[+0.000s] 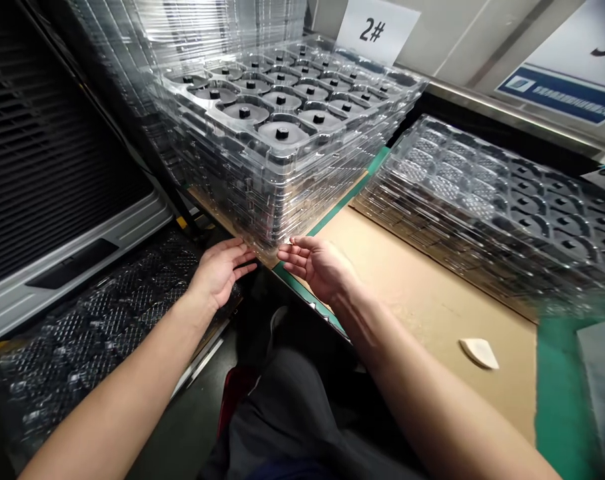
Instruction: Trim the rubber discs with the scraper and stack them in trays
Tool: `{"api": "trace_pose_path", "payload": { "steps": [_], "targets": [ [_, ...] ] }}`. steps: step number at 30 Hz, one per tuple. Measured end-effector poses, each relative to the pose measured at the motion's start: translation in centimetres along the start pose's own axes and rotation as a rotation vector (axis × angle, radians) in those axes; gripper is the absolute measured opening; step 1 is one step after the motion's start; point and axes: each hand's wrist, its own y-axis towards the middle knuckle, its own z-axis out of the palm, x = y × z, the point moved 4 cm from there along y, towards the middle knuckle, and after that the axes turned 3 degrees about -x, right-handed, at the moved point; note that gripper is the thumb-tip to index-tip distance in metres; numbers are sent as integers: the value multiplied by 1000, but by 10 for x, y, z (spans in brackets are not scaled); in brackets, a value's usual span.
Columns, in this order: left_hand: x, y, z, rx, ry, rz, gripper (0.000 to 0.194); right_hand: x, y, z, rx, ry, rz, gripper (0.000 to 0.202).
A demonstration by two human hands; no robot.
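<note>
A tall stack of clear plastic trays (277, 180) stands with one corner toward me, and dark round parts with black centres fill the top tray. My left hand (223, 267) is at the bottom of the stack, left of that corner, fingers bent and slightly apart at the lower edge. On the corner's right side is my right hand (315, 263), thumb and fingertips close together at the bottom trays. Whether its fingertips pinch a tray edge is too small to tell. Brown cardboard (268, 257) lies under the stack between the hands.
A lower stack of clear trays (482, 200) stands at the right on cardboard (412, 287) over a green surface (565, 393). A small whitish wedge (479, 353) lies on the cardboard. More trays (97, 333) sit lower left. A "2#" sign (375, 32) stands behind.
</note>
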Motion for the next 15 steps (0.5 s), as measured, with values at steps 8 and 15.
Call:
{"api": "trace_pose_path", "payload": {
  "steps": [8, 15],
  "targets": [
    [-5, 2, 9, 9, -121, -101, 9, -7, -1, -6, -23, -77, -29, 9],
    [-8, -13, 15, -3, -125, -64, 4, -36, -5, -11, 1, -151, 41, 16]
  ]
}}
